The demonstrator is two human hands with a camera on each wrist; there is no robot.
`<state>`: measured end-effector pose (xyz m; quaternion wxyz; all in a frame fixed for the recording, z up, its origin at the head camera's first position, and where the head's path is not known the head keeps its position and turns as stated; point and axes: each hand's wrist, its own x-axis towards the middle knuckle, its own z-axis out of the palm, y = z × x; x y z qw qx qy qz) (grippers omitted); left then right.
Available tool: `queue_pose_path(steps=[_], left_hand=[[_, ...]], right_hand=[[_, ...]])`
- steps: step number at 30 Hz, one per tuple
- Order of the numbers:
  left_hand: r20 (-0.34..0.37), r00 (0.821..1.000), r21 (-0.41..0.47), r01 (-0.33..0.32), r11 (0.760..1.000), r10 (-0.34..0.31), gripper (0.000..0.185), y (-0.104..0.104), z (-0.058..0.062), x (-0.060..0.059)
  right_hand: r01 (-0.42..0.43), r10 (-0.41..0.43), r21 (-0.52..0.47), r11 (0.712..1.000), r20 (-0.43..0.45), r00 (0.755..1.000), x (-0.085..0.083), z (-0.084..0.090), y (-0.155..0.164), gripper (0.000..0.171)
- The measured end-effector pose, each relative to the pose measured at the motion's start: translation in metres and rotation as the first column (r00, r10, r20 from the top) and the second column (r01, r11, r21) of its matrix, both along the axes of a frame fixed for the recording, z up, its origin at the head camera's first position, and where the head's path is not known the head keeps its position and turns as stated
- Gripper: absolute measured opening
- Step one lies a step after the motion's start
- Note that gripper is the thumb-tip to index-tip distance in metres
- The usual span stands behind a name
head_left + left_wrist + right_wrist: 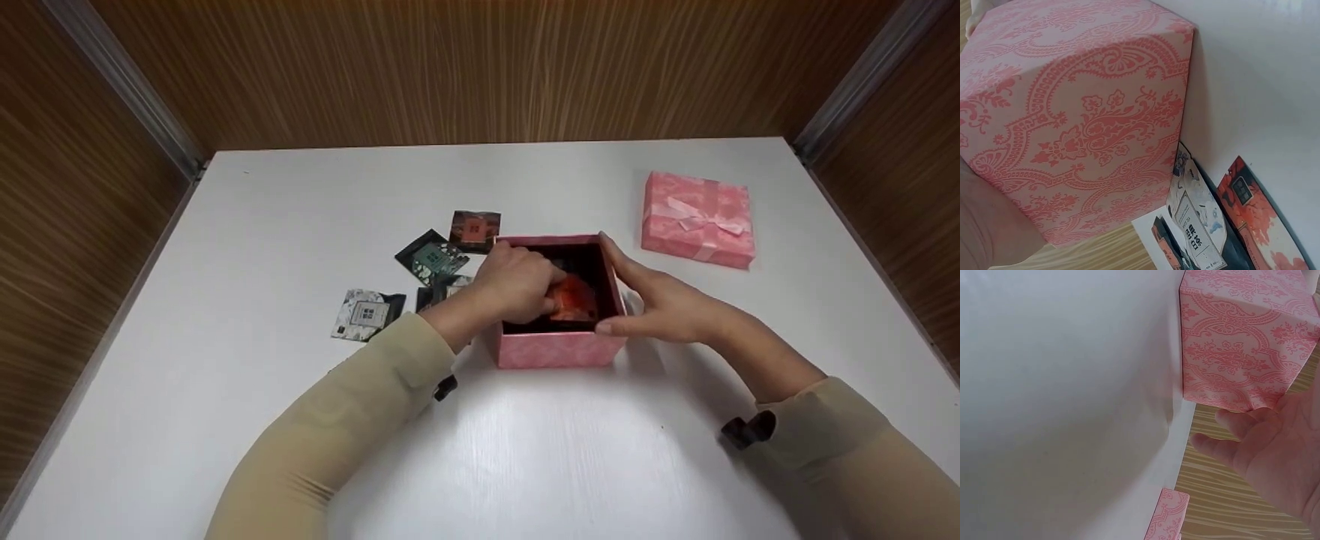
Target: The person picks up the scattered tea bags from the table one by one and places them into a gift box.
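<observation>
the left hand (pixel 521 285), its forearm slanting in from below, bends at the wrist over the edge of an open, pink patterned square box (pixel 559 351) and dips inside, thumb and finger touching a glossy red flat packet (pixel 576 301), though i cannot tell whether they pinch it. the right hand (pixel 671 304) lies along the box's right side, thumb and fingers spread well apart toward its two corners, with a pink ribbon-tied square lid (pixel 697 217) beyond it; more flat printed packets (pixel 367 315) lie left of the left hand.
</observation>
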<state>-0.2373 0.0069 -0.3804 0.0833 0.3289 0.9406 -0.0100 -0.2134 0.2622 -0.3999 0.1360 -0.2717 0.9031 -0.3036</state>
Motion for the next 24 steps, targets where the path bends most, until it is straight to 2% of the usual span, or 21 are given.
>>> queue_pose_path(steps=[2,5,10,13,16,18,20,24], left_hand=[[-0.006,1.000,0.007,0.005,1.000,-0.005,0.040,0.000,0.000,0.000],[-0.030,1.000,0.035,0.006,0.999,-0.005,0.036,-0.001,0.000,0.000],[-0.046,0.999,0.106,-0.022,0.994,0.027,0.031,-0.002,0.000,0.000],[-0.029,0.999,0.165,-0.034,0.986,0.039,0.033,-0.002,-0.001,0.001],[-0.014,0.999,0.247,-0.032,0.968,0.036,0.028,-0.004,-0.002,0.001],[0.003,0.999,0.326,-0.037,0.945,0.038,0.028,-0.006,-0.003,0.000],[0.027,0.999,0.421,-0.050,0.906,0.042,0.030,-0.008,-0.004,0.001],[0.084,0.996,0.613,-0.075,0.786,0.029,0.037,-0.017,-0.002,0.001]], right_hand=[[0.002,-0.002,0.000,1.000,-0.003,1.000,0.000,0.001,0.000,0.119],[-0.001,0.001,-0.001,1.000,-0.006,1.000,0.001,0.002,0.000,0.119],[0.001,-0.001,-0.007,1.000,-0.001,1.000,0.000,0.002,0.001,0.117],[0.006,-0.006,-0.004,1.000,0.004,1.000,0.001,0.001,0.001,0.117],[0.006,-0.006,-0.004,1.000,0.008,1.000,0.001,0.001,0.001,0.117],[0.006,-0.006,-0.008,1.000,0.010,1.000,0.001,0.000,0.001,0.117],[0.009,-0.008,-0.009,1.000,0.012,1.000,0.001,0.000,0.001,0.117],[0.012,-0.012,-0.006,1.000,0.012,1.000,0.001,0.000,0.001,0.117]])
